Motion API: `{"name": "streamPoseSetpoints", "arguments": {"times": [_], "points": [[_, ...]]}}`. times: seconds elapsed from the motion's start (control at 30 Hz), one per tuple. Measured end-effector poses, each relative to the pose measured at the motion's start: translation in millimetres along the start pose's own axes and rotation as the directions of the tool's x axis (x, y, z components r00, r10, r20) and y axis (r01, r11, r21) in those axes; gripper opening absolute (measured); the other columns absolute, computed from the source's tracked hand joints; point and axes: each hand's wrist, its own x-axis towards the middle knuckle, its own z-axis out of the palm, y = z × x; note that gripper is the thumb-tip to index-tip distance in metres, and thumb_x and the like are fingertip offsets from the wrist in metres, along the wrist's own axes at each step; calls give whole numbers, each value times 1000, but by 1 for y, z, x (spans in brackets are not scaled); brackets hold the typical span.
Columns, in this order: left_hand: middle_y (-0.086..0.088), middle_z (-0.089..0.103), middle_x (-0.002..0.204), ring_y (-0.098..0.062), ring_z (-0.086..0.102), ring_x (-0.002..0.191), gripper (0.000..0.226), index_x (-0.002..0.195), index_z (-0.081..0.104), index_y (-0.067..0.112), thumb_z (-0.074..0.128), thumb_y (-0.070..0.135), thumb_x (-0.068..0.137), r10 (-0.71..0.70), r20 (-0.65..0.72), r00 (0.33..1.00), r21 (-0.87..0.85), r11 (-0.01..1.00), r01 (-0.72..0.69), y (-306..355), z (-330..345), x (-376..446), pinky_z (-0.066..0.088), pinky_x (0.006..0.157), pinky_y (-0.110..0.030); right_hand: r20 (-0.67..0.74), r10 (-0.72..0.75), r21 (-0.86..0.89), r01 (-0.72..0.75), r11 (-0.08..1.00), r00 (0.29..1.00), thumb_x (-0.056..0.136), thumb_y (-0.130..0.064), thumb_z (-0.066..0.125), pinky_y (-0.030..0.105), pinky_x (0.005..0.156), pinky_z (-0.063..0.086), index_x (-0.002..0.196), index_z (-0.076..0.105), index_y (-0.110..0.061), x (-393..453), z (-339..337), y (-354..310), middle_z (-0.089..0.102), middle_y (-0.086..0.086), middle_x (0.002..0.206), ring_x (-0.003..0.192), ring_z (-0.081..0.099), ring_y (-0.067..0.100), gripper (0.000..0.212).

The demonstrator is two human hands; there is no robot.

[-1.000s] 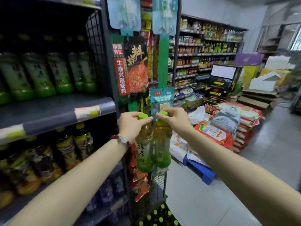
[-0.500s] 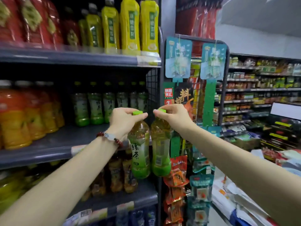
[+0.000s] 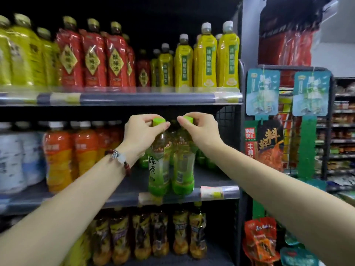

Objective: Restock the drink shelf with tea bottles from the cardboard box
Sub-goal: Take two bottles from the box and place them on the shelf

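My left hand [image 3: 141, 134] pinches the green cap of a green tea bottle [image 3: 158, 169]. My right hand [image 3: 201, 129] pinches the cap of a second green tea bottle [image 3: 183, 169]. Both bottles hang upright side by side, their bases at the front lip of the middle shelf [image 3: 123, 197], just above it or touching it. More green tea bottles [image 3: 206, 161] stand deeper on that shelf behind my hands, partly hidden. The cardboard box is out of view.
Orange drink bottles [image 3: 57, 158] and white bottles [image 3: 11, 160] fill the shelf's left part. Red and yellow bottles [image 3: 206, 58] stand on the shelf above, dark tea bottles [image 3: 159, 235] below. A wire rack [image 3: 288, 131] with hanging snack packs stands at the right.
Both hands have carried the two bottles from beside the rack leftward and in front of the middle shelf. My view has turned left and up toward the shelves.
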Motion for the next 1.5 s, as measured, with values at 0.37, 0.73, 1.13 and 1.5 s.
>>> {"name": "streamPoseSetpoints", "arguments": {"times": [0.37,0.73,1.13,1.5], "points": [[13,72,76,1,68,76,16,81,71,30,81,27,68,71,-64,995,44,997,-68,-35,-43,24,53,74,-21,-102,-112,14,114,993,989,84,-35,68,24,72,53,84,70,-18,19,72,-3,67,-8,73,70,62,2,18],[22,67,89,15,60,86,37,107,68,26,76,35,72,4,-3,1000,8,1000,-4,-87,-35,54,45,73,-6,27,126,58,-127,990,992,81,-42,68,24,77,52,96,68,-22,50,99,33,69,-10,86,89,66,10,24],[15,54,121,-1,53,111,81,133,29,44,77,19,73,-275,376,885,-70,944,323,-166,-45,-1,50,84,-17,320,316,151,-377,914,893,80,-50,66,27,96,31,147,18,-33,-8,113,96,42,-10,137,121,40,8,84],[16,63,104,-2,59,98,55,120,54,26,79,25,71,-321,196,926,134,945,299,-186,-39,1,49,78,-17,321,323,-104,-306,946,890,78,-33,75,19,83,44,120,49,-25,-19,129,119,56,-18,93,95,58,5,50]]}}
